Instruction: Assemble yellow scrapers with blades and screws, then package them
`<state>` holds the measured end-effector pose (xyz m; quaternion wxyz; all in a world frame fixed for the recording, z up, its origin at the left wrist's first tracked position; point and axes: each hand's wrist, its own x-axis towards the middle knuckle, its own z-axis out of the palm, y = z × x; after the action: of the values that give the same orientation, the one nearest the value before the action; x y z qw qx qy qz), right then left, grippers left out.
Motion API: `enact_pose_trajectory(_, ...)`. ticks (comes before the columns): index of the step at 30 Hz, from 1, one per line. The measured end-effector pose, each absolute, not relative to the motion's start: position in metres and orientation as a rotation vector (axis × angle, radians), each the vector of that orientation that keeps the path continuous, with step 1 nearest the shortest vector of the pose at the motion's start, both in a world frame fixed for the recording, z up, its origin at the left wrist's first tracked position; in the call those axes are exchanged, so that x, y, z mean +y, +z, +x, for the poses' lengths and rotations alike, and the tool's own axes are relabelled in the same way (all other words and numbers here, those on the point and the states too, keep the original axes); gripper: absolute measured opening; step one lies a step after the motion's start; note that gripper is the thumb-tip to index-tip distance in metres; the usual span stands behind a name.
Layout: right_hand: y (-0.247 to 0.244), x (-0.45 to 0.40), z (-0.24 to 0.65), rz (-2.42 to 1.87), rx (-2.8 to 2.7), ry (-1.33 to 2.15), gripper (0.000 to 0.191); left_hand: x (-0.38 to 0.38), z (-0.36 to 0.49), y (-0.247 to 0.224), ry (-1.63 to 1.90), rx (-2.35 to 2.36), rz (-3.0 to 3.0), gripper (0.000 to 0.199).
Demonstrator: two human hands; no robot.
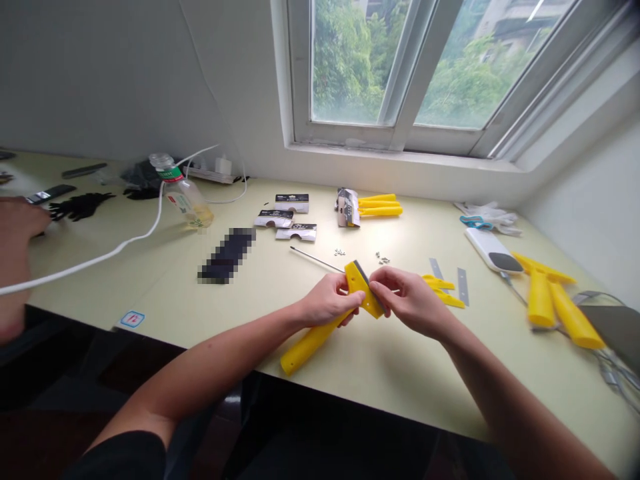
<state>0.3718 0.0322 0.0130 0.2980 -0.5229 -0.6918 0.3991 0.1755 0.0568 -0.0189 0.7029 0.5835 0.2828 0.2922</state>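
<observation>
My left hand [330, 300] is closed around the neck of a yellow scraper [311, 345], whose handle slants down toward the table's front edge. My right hand [407, 300] pinches the dark strip [361, 272] along the scraper head. Behind my hands a thin screwdriver shaft [315, 257] lies on the table, beside small white nuts [340, 252] and small metal screws [383, 258]. Just right of my right hand are yellow plastic parts [447, 297] and flat metal blades [463, 287].
Black-and-white cards [293, 203] and packaged yellow handles [380, 205] lie toward the window. A bottle [183, 197], a white cable [125, 245] and another person's hand [20, 220] are left. At right are a white power bank [487, 249] and yellow scrapers [575, 313].
</observation>
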Motion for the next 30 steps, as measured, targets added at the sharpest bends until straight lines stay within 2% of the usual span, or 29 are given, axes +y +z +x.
enact_pose_trajectory(6,0.013,0.032,0.37,-1.437,-1.91,1.018,0.019,0.059,0.17,-0.011,0.552,0.563,1.288,0.026)
enact_pose_trajectory(16,0.014,0.032,0.368,-1.33,-1.8,1.14,0.022,0.054,0.169,-0.01,0.561,0.635,1.219,0.024)
enact_pose_trajectory(25,0.011,0.036,0.367,-1.202,-1.671,1.301,0.028,0.056,0.171,-0.016,0.616,0.614,1.267,0.033)
enact_pose_trajectory(30,0.009,0.052,0.374,-1.258,-1.747,1.242,0.028,0.062,0.17,-0.014,0.657,0.641,1.23,0.03)
